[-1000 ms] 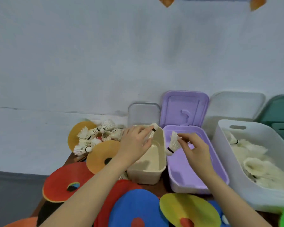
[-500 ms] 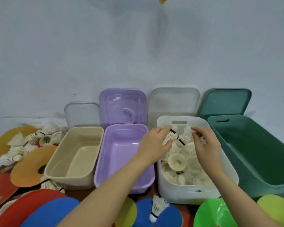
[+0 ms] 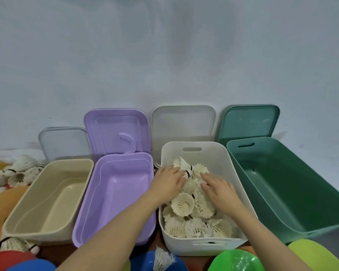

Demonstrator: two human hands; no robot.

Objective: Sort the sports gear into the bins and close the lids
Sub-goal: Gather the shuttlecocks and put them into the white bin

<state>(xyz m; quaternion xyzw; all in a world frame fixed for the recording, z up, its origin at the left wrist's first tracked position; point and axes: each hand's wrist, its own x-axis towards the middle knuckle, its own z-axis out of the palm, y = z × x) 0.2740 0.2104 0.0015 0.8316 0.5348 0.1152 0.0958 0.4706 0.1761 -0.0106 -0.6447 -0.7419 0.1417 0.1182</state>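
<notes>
Four open bins stand in a row against the wall, each with its lid propped upright behind it: a beige bin [image 3: 47, 200], a purple bin [image 3: 115, 194], a white bin [image 3: 204, 245] and a green bin [image 3: 286, 184]. The white bin holds a heap of white shuttlecocks [image 3: 192, 212]; the other three show bare floors. Both of the person's hands reach into the white bin. The left hand [image 3: 168, 182] lies palm down on the heap, fingers nearly straight and close together, their tips touching a shuttlecock [image 3: 185, 167] that lies on top of the pile with its black-banded cork toward the right; it grips nothing. The right hand [image 3: 217, 188] rests flat on the heap just beside it, fingers straight and slightly spread, likewise holding nothing. More loose shuttlecocks [image 3: 18, 173] lie left of the beige bin, another shuttlecock [image 3: 161, 259] stands on a blue disc [image 3: 143, 263] in front of the bins, and a green disc [image 3: 235, 261] sits near the white bin's front wall.
</notes>
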